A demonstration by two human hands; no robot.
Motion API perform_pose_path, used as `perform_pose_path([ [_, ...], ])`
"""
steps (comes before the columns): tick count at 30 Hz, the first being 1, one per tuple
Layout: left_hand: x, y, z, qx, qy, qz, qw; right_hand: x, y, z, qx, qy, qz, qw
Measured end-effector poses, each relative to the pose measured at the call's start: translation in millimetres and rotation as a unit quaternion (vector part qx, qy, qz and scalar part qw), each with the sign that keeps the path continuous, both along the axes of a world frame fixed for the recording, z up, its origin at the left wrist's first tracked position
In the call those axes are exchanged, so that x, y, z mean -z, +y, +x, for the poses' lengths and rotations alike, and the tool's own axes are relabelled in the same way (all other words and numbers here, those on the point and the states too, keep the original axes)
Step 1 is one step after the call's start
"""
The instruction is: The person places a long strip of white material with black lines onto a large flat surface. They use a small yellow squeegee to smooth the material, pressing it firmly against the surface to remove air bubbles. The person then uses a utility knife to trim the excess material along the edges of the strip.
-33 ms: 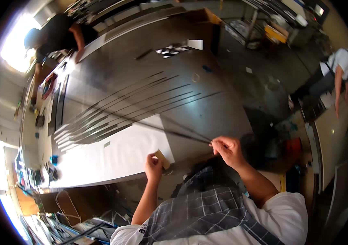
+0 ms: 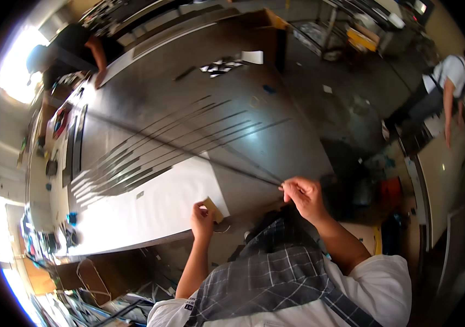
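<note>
My right hand [image 2: 304, 199] pinches the near end of a long thin dark strip [image 2: 216, 159], which stretches away to the far left above the table. A fainter, blurred dark line runs beside it to the same fingertips. At the near edge of the white sheet [image 2: 189, 185], my left hand [image 2: 202, 220] is closed on a small tan block-like piece [image 2: 214, 210]; its exact kind is unclear. Several thin dark strips [image 2: 251, 131] lie side by side across the dark table [image 2: 161, 82]. Their left ends sit near the sheet.
Black-and-white scraps [image 2: 221, 67] and a white piece [image 2: 252, 57] lie toward the far end. One person [image 2: 71, 46] leans over the far left edge; another person [image 2: 445, 87] stands at a bench on the right. A cardboard box [image 2: 273, 32] stands beyond the table.
The whole view has shifted slightly, so most things appear a little further left. Both hands keep their grips. The long strip shows more distinctly than before.
</note>
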State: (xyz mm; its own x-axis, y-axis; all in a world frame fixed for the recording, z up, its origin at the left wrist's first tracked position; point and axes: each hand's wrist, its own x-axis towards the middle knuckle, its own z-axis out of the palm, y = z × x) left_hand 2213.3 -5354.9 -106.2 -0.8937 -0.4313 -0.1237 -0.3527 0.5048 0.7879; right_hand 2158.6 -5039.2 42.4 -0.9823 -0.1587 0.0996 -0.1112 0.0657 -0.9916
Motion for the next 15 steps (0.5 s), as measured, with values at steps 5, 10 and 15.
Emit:
perform_pose_path([
  [5,-19,53,-32,-0.022,0.111,-0.232,0.966,0,63,-10,0.157,0.037,-0.108,0.981],
  [10,-78,210,-111,0.171,0.137,0.118,0.968,9,151,-43,0.213,0.075,-0.156,0.962],
  [15,-159,425,-195,0.396,0.188,0.236,0.867,3,249,-85,0.312,0.093,-0.066,0.943],
])
